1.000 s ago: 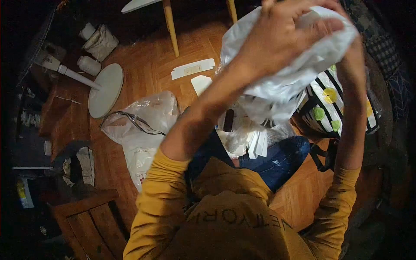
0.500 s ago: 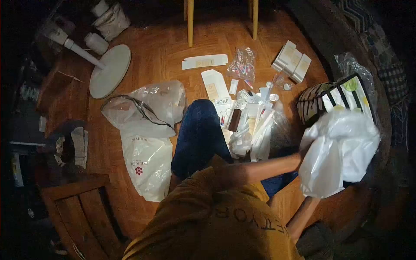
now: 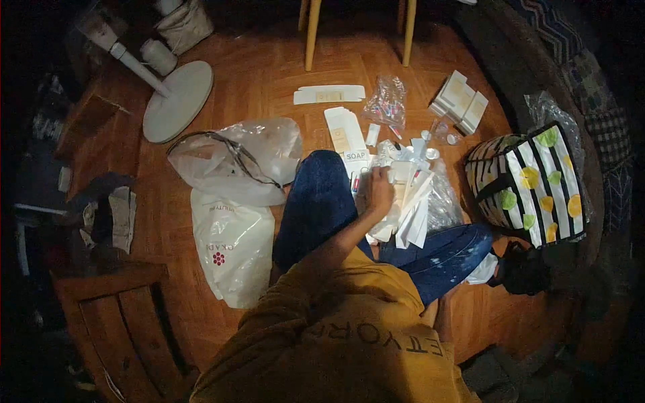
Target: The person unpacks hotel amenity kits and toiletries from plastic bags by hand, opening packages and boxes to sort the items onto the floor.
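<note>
My left hand [image 3: 381,193] reaches down into the pile between my legs, its fingers drawn together at small white packaging; what they hold I cannot make out. Around it lie a card marked SOAP [image 3: 356,156], a flattened white carton [image 3: 341,127], long white strips [image 3: 414,218] and crumpled clear plastic [image 3: 445,201]. A white plastic bag [image 3: 482,270] shows partly beside my bent leg. My right hand is out of sight.
A striped bag with fruit print [image 3: 531,181] stands at the right. White boxes [image 3: 459,101] and a clear bag of small coloured items [image 3: 386,104] lie ahead. Plastic bags [image 3: 232,258] spread at the left, near a round white stand base [image 3: 180,104]. Wooden chair legs [image 3: 313,37] stand farther off.
The white plastic bag has gone from in front of the striped bag down beside my leg. My left hand has left it and moved left to the pile; my right hand is no longer seen.
</note>
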`<state>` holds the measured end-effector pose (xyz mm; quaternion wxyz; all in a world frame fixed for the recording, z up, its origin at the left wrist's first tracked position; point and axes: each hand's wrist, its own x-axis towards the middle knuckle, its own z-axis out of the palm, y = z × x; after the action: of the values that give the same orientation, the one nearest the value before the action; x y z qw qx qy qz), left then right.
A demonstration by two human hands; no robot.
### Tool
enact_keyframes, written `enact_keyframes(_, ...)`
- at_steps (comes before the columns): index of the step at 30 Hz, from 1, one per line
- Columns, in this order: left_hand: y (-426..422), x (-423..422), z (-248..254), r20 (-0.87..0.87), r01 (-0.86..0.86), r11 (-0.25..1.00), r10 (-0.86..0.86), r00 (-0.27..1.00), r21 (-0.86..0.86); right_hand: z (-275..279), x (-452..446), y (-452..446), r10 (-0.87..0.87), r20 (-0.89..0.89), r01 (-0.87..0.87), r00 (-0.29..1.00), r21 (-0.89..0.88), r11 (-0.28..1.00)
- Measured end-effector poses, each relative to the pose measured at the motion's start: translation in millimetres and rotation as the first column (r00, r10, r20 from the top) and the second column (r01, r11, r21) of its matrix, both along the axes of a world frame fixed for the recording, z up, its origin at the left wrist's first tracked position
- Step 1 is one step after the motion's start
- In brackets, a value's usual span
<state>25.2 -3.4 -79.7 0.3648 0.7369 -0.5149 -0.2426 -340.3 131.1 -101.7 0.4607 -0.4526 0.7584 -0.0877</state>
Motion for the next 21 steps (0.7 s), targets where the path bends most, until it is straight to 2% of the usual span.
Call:
enact_keyframes(2, -9, 6, -41, 0.197, -0.01, 0.997, 0.024, 0.98, -0.07, -12, -7, 2, -0.056, 0.055, 0.051, 0.997, 0.085, 0.995)
enact_keyframes(4, -12, 7, -51, 0.171, -0.031, 0.999, 0.023, 0.985, 0.042, -21, -11, 3, -0.136, 0.131, 0.113, 0.982, 0.167, 0.98)
enact_keyframes(5, -15, 11, -81, 0.264, 0.092, 0.995, -0.096, 0.96, 0.027, -25, -13, 4, -0.181, 0.167, 0.144, 0.969, 0.213, 0.966)
enact_keyframes(6, -14, 10, -81, 0.259, 0.101, 0.994, -0.105, 0.96, 0.031, -29, -16, 5, -0.226, 0.201, 0.172, 0.953, 0.255, 0.951)
enact_keyframes(8, -8, 8, -64, 0.24, -0.008, 0.999, -0.004, 0.971, 0.048, -36, -23, 6, -0.318, 0.251, 0.227, 0.914, 0.332, 0.916)
enact_keyframes(9, -6, 11, -53, 0.187, 0.038, 0.996, -0.051, 0.981, 0.076, -40, -27, 8, -0.348, 0.264, 0.242, 0.899, 0.361, 0.9)
enact_keyframes(11, -7, 12, -33, 0.214, 0.102, 0.986, -0.128, 0.968, 0.128, -45, -31, 10, -0.362, 0.273, 0.246, 0.891, 0.381, 0.891)
enact_keyframes(12, -10, 13, -24, 0.237, 0.148, 0.975, -0.185, 0.954, 0.166, -47, -33, 10, -0.277, 0.264, 0.188, 0.924, 0.317, 0.93)
enact_keyframes(13, -14, 16, -67, 0.213, 0.048, 0.995, -0.066, 0.975, 0.091, -46, -36, 9, 0.163, -0.009, -0.163, 0.987, -0.043, 0.986)
enact_keyframes(14, -15, 17, -70, 0.215, 0.057, 0.994, -0.077, 0.974, 0.096, -36, -31, 5, 0.372, -0.326, -0.378, 0.869, 0.048, 0.925)
enact_keyframes(15, -17, 20, -71, 0.133, 0.034, 0.99, -0.052, 0.99, 0.14, -21, -22, 0, 0.535, -0.58, -0.525, 0.614, 0.207, 0.826)
enact_keyframes(16, -19, 24, -72, 0.055, 0.017, 0.982, -0.028, 0.998, 0.187, 12, -3, -16, 0.527, -0.572, -0.512, 0.628, 0.206, 0.834)
enact_keyframes(17, -16, 27, -60, -0.107, 0.03, 0.974, -0.005, 0.994, 0.226, 47, 15, -33, 0.413, -0.569, -0.395, 0.711, 0.162, 0.904)
enact_keyframes(18, -13, 21, -46, -0.107, 0.046, 0.971, -0.022, 0.994, 0.236, 69, 30, -46, 0.292, -0.565, -0.27, 0.772, 0.125, 0.955)
enact_keyframes(19, -9, 14, -30, -0.433, 0.113, 0.974, -0.018, 0.901, 0.194, 79, 44, -54, 0.093, -0.345, -0.169, 0.934, -0.199, 0.965)
enact_keyframes(20, -3, 7, -18, -0.708, 0.149, 0.979, -0.009, 0.706, 0.136, 85, 60, -63, -0.043, -0.046, 0.017, 0.998, -0.47, 0.883)
enact_keyframes(21, 2, -5, -10, -0.681, 0.159, 0.982, -0.051, 0.731, 0.097, 90, 80, -76, -0.018, 0.169, 0.099, 0.985, -0.483, 0.87)
